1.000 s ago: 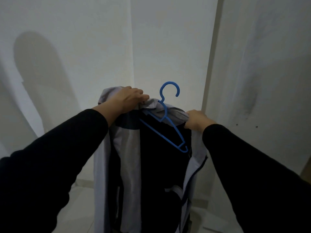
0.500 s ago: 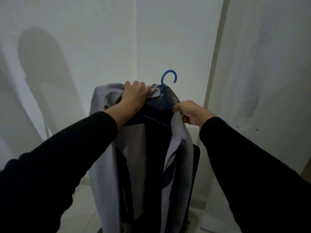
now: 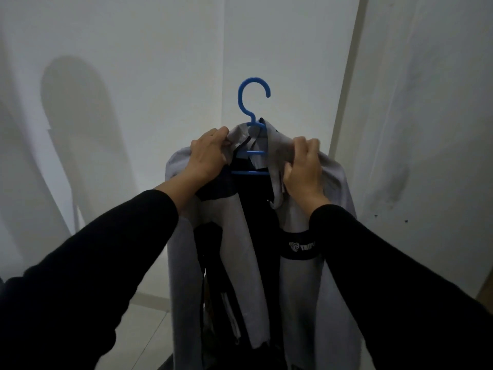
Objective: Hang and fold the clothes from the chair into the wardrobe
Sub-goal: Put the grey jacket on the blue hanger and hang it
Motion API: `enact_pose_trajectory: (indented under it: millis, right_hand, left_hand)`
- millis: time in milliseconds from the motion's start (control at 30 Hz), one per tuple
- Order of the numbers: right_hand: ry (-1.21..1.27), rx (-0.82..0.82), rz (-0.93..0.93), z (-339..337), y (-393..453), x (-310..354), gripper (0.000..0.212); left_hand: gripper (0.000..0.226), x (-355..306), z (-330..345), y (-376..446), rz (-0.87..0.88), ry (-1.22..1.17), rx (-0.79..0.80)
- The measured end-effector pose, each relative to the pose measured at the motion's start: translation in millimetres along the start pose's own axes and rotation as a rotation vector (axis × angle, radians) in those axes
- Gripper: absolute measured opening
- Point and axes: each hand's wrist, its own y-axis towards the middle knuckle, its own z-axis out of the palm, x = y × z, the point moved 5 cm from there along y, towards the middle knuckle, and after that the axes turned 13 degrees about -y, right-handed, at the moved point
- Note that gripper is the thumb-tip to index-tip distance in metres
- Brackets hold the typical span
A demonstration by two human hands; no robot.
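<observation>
- A blue plastic hanger (image 3: 253, 134) is held upright in front of a white wall corner (image 3: 223, 62), its round open hook at the top and two thin crossbars showing below the neck.
- A grey and black jacket (image 3: 240, 236) is draped on the hanger; the cloth looks thin and smooth, with soft creases at the shoulders and long panels hanging straight down out of the bottom of the view.
- The jacket front hangs open, showing a dark lining between the two grey panels.
- The left hand (image 3: 206, 157) has its grip curled over the jacket's left shoulder, fingertips pinching the grey collar cloth just beside the hanger's neck.
- The right hand (image 3: 304, 166) has its grip clenched round a bunched fold of grey cloth at the right shoulder.
- A black band (image 3: 298, 245) crosses the right panel, carrying a small white emblem and white capitals that begin "TR"; a black sleeve (image 3: 386, 276) hides the remaining letters.
- Both forearms wear plain matte black sleeves.
- Pale floor tiles (image 3: 144, 324) show at lower left, and a rounded shadow (image 3: 77, 124) lies on the left wall.
</observation>
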Motion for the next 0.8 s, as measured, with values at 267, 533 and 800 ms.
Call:
enact_pose_trajectory:
  millis: [267,533,800]
  right_hand:
    - [-0.468,0.033,-0.016,-27,21,-11,0.019]
    - [-0.526,0.278,0.024,-27,12,-29,0.021]
    - [-0.502,0.5,0.278,-19,11,-35,0.031]
  left_hand:
    - [0.01,-9,8,-10,0.04,-0.209,-0.001]
    - [0.025,4,17,-12,-0.283,-0.05,-0.249]
    - [0.029,-9,46,-21,-0.463,-0.358,-0.137]
